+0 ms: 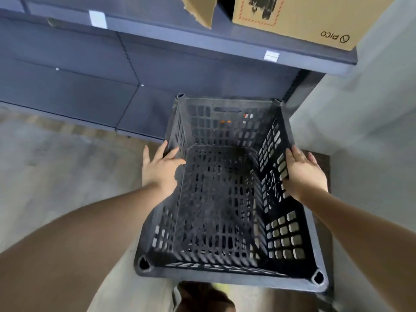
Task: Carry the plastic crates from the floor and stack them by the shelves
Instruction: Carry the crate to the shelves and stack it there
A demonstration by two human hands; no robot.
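A black slatted crate (227, 194), open side up and holding nothing visible, stands in front of the shelves (139, 64), its far end near the lowest shelf and its right side close to a grey wall (371, 122). Whether it rests on the floor or on another crate cannot be told, though a dark edge shows beneath its right side. The left hand (159, 170) lies against the crate's left rim, fingers (173, 153) straight and spread, thumb reaching over the rim, nothing gripped. The right hand (304, 172) presses flat on the right rim, fingers (292, 156) extended along the outer wall, thumb inside; it is likewise not curled round anything. Both bare forearms reach in from below. A brown box (299, 16) marked with printed lettering sits on an upper shelf; white tags are on the shelf edges. The floor (56, 158) is grey concrete.
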